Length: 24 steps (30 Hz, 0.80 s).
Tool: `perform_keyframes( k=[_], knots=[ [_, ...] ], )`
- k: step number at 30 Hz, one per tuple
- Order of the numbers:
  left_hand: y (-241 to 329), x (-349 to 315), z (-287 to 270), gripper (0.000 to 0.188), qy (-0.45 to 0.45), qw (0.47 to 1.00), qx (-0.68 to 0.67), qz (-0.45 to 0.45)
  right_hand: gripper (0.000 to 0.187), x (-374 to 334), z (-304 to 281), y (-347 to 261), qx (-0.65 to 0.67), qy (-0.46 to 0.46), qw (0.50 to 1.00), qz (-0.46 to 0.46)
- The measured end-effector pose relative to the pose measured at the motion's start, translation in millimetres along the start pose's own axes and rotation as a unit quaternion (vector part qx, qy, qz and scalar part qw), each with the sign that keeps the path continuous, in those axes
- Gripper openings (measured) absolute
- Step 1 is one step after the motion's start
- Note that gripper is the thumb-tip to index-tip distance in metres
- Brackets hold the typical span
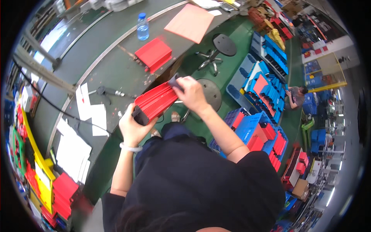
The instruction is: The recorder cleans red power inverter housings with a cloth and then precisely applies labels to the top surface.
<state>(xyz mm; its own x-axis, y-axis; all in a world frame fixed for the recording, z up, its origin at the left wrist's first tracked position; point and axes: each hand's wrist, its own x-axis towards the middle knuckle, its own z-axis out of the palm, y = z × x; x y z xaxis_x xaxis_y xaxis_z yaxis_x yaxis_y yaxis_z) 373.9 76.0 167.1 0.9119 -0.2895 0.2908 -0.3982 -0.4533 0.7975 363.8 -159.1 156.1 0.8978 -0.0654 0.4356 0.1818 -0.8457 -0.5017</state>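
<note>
Between my two hands is a red finned metal housing [157,101] with black end pieces, held tilted over the table's near edge. My left hand [133,127] wraps round its lower left end, beside the black end cap [141,116]. At the upper right end my right hand [190,92] grips the housing by a dark end piece [174,80]. A second red housing [154,54] lies on the dark table beyond. Left of my hands rests a power screwdriver [110,92] with a dark body and a metal tip.
White papers [73,149] lie on the table [119,73] at left, near a black cable [50,103]. Farther back are a blue-capped bottle [142,27] and a pink sheet [190,22]. Stools [224,44] and blue crates [247,129] of red parts stand right; a person [295,96] is beyond.
</note>
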Motion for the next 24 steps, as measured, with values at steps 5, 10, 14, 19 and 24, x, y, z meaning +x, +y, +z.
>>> perform_keyframes(
  k=[5,10,14,19,24],
  knots=[
    [-2.6,4.2,5.9,0.051,-0.007,0.999,0.046,0.008,0.014,-6.9,20.2,1.7,0.038,0.016,0.999,-0.027],
    [-8.1,12.5,15.8,0.053,-0.006,0.997,0.071,0.005,0.019,-10.6,33.1,-21.1,0.081,0.051,0.995,0.0],
    [-15.6,15.1,32.7,0.06,-0.037,0.996,0.079,0.006,0.019,-6.8,36.5,-57.2,0.243,0.043,0.968,0.053],
    [-14.9,24.5,44.3,0.062,-0.062,0.994,0.086,0.002,0.028,12.3,16.0,-37.9,0.676,-0.02,0.702,0.223],
    [-41.8,31.6,54.4,0.065,-0.037,0.993,0.099,-0.051,0.026,19.2,-8.7,43.2,0.754,0.007,0.59,0.289]
  ],
)
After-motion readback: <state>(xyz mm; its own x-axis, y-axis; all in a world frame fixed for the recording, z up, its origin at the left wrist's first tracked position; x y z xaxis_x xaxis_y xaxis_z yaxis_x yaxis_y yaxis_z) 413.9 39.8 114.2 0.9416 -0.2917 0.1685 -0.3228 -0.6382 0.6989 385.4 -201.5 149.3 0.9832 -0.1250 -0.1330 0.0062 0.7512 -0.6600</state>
